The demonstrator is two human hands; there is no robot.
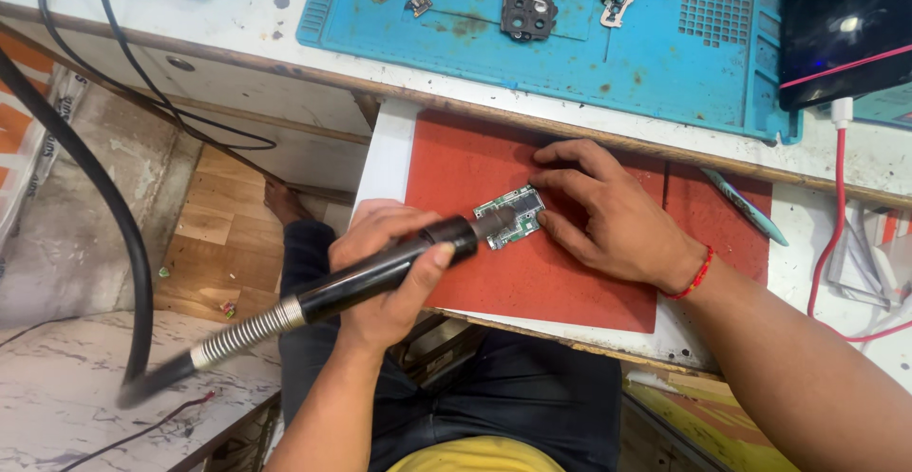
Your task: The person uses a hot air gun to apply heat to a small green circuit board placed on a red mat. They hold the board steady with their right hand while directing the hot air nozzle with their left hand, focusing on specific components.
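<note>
Your left hand (394, 263), just left of the frame's centre, wraps its fingers closed around the black hot-air wand (380, 277), whose nozzle tip sits over the small green circuit board (513, 216). The board lies at the centre of the frame on a red mat (532, 282). Your right hand (613, 216) rests flat beside it, fingers spread and open, fingertips touching the board's right edge. Across the top of the frame, a blue work mat (684, 73) carries loose phone parts (528, 14). A thick black hose (114, 216) curves down the left side.
</note>
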